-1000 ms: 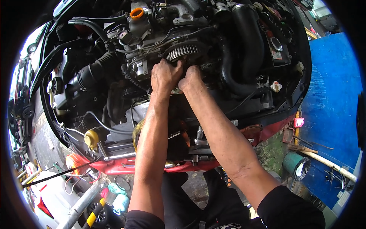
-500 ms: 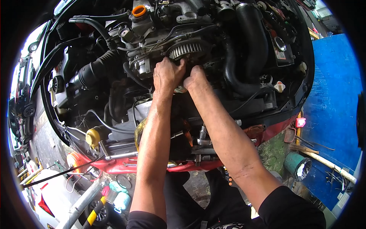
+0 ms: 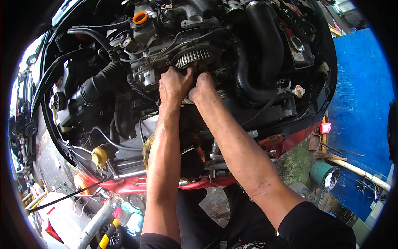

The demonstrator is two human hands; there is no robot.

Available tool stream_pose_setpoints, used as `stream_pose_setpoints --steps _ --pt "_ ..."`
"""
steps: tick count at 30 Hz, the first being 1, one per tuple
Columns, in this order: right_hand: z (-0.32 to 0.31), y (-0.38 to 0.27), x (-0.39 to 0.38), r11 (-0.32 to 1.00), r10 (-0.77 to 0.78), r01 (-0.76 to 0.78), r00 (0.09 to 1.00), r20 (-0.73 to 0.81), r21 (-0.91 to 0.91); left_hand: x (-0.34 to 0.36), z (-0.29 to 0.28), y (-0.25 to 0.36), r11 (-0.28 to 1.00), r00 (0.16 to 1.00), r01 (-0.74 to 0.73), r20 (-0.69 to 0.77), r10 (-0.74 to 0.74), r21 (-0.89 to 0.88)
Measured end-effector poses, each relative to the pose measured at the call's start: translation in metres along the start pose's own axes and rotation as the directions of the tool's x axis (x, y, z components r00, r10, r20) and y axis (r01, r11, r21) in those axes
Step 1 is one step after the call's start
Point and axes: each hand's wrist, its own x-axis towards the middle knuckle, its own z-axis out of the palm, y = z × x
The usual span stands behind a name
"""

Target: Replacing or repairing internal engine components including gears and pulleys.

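Both of my hands are down in the engine bay, just below a toothed metal pulley. My left hand is bent with its fingers curled in at the pulley's lower left, the thumb raised beside it. What those fingers grip is out of sight. My right hand reaches in just right of it, fingertips hidden beneath the pulley among dark parts. A thick black hose runs to the right of my hands, and a ribbed tube to the left.
Metal tools lie along the red front bumper. A yellow container sits front left. An orange-rimmed filler is at the back. Right are a blue board, a green bin and a pole; a white car is lower left.
The whole view has shifted slightly since the earlier frames. Both my hands stay in nearly the same place under the pulley, with little visible finger movement.
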Motion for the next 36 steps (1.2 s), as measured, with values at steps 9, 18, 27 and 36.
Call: stream_pose_setpoints --steps 9,18,27,36 --pt "0.002 -0.004 0.0 0.999 0.014 -0.014 1.0 -0.005 -0.048 0.002 0.002 0.0 0.999 1.0 -0.018 0.006 0.018 -0.028" --pt "-0.014 0.002 0.015 0.996 -0.041 0.046 0.997 0.066 -0.075 0.001 0.004 -0.004 0.999 0.999 -0.013 -0.03 0.012 -0.033" --pt "-0.006 0.003 0.005 0.991 -0.059 0.057 0.998 -0.018 -0.118 0.003 0.006 -0.006 0.999 1.0 -0.01 -0.022 0.009 -0.043" --pt "-0.001 -0.002 -0.004 0.998 -0.03 0.03 1.0 0.003 -0.055 -0.001 0.0 0.005 0.999 0.999 0.045 0.016 -0.045 0.006"
